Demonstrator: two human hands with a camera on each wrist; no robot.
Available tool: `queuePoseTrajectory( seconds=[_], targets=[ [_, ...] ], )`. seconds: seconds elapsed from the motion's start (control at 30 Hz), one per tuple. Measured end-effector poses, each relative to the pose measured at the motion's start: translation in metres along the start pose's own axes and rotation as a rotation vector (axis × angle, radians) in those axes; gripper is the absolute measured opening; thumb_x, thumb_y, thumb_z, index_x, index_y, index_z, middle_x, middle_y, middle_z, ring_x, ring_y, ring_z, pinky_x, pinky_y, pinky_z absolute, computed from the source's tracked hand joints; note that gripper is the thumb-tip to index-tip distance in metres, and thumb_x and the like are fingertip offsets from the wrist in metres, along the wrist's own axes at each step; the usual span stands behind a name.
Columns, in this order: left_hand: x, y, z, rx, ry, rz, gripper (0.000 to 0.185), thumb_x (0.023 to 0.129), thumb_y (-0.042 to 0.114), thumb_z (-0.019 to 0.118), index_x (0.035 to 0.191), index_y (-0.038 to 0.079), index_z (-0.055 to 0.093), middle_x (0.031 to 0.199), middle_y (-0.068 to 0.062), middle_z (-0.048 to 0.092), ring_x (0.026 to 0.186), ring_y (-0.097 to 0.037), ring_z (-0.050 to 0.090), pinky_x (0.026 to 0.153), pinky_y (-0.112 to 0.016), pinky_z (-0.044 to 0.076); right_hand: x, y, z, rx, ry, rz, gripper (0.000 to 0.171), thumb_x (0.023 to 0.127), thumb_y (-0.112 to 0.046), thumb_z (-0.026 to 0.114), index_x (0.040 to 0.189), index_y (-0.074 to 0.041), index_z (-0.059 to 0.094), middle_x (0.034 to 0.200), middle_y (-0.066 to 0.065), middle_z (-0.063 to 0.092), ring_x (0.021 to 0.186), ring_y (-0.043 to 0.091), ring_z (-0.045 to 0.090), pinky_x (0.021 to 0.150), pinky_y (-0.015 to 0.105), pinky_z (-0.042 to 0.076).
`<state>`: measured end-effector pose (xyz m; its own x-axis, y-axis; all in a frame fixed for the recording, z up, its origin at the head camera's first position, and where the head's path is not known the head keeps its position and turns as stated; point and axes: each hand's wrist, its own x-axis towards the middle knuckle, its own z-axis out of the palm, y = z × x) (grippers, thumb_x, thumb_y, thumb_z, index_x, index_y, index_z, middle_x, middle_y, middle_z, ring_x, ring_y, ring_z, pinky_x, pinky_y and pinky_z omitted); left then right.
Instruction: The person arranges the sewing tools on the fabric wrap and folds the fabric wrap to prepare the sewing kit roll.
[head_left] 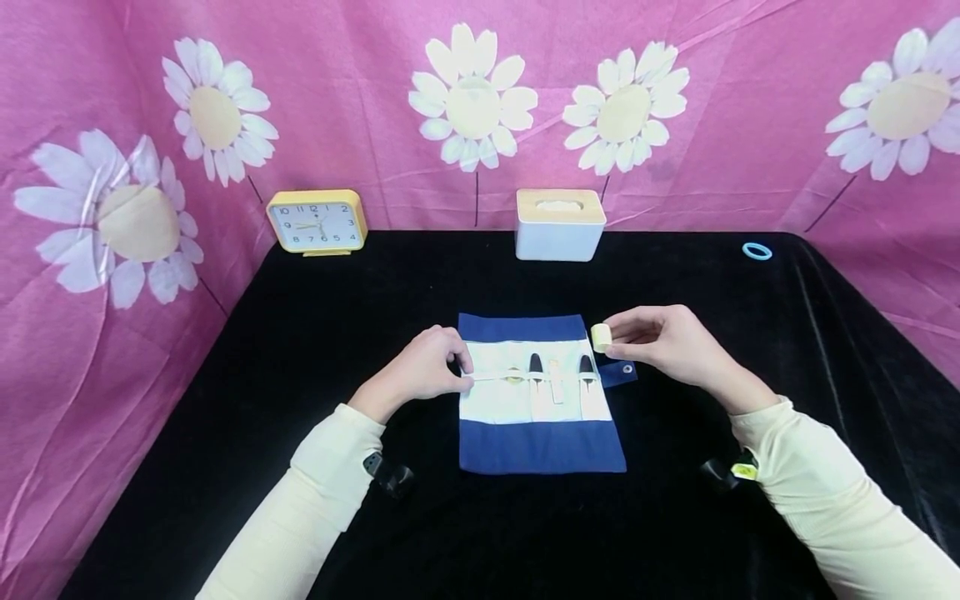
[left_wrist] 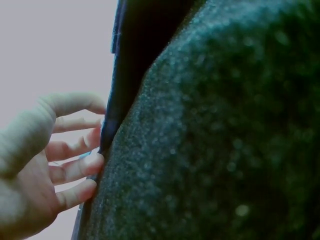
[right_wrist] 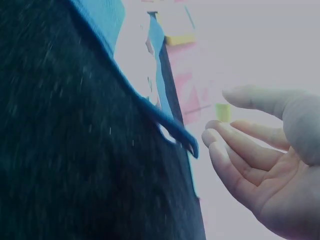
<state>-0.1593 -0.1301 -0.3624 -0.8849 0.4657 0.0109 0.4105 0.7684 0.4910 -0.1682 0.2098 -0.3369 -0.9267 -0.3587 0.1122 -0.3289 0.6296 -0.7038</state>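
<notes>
- Far left, back of table (head_left: 225,400), black-clothed: yellow alarm clock (head_left: 317,221) stands vs. pink daisy-print backdrop (head_left: 97,125).
- Left hand (head_left: 420,371), cream sleeve: fingers curled, pinching the thin white band (head_left: 495,377) that runs across the roll's pocket panel, at the left edge of the roll. Left wrist view: fingertips (left_wrist: 92,162) touch the dark fabric edge; rest too blurred to tell.
- Ctr: navy-and-white fabric utensil roll (head_left: 536,446) lies flat & unrolled on the table, between the two hands. Two dark-tipped items (head_left: 536,364) sit upright in the pockets, w/ a pale wooden-looking piece (head_left: 556,382) between them; what they are exactly cannot be told.
- Behind the roll, by the backdrop: white tissue box (head_left: 558,225) w/ light wood-tone lid.
- Right edge of roll: navy snap tab (head_left: 619,372) sticks out, just under the right hand.
- Right hand (head_left: 663,342): thumb & fingertips pinch a small pale-yellow block (head_left: 601,337), held above the table just beside the roll's upper right corner. Right wrist view: the hand (right_wrist: 265,165) near the blue tab, yellowish block (right_wrist: 223,112) beyond the fingertips, blurred.
- Far right, back corner: light-blue ring (head_left: 757,251) lies on the table, well apart from the rest.
</notes>
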Motion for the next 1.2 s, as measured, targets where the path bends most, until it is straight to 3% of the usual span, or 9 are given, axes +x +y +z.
queuePoseTrajectory(
  seconds=[0.3,0.57,0.83,1.2],
  targets=[
    [-0.001,0.000,-0.001,0.010,0.006,0.016,0.007,0.071,0.021,0.076,0.073,0.018,0.070,0.090,0.004,0.062,0.086,-0.015,0.050,0.078,-0.030,0.041,0.015,-0.016,0.020,0.015,-0.070,0.028,0.030,0.079,-0.027,0.077,0.104,-0.011,0.070,0.092,0.006,0.072,0.076,0.012,0.064,0.056,0.025,0.049],
    [-0.001,0.002,0.000,0.009,0.018,0.010,0.007,0.070,0.021,0.076,0.072,0.019,0.070,0.089,0.005,0.062,0.086,-0.015,0.049,0.078,-0.029,0.042,0.021,-0.021,0.034,0.014,-0.093,-0.002,0.027,0.078,-0.021,0.077,0.102,-0.011,0.071,0.090,0.003,0.072,0.078,0.013,0.066,0.066,0.024,0.050],
    [-0.002,0.000,0.000,0.021,0.033,0.046,0.008,0.069,0.020,0.076,0.071,0.017,0.069,0.088,0.004,0.063,0.084,-0.015,0.049,0.076,-0.029,0.041,0.029,-0.031,0.049,0.025,-0.117,-0.028,0.029,0.076,-0.024,0.079,0.101,-0.011,0.071,0.091,0.002,0.073,0.079,0.012,0.066,0.071,0.026,0.052],
    [-0.001,0.000,0.001,0.025,0.039,0.038,0.008,0.069,0.020,0.077,0.070,0.018,0.069,0.088,0.005,0.063,0.083,-0.014,0.049,0.075,-0.028,0.042,0.040,-0.040,0.071,0.123,-0.162,-0.050,0.030,0.076,-0.022,0.079,0.102,-0.010,0.070,0.093,0.005,0.072,0.080,0.013,0.066,0.075,0.027,0.054]
  ],
)
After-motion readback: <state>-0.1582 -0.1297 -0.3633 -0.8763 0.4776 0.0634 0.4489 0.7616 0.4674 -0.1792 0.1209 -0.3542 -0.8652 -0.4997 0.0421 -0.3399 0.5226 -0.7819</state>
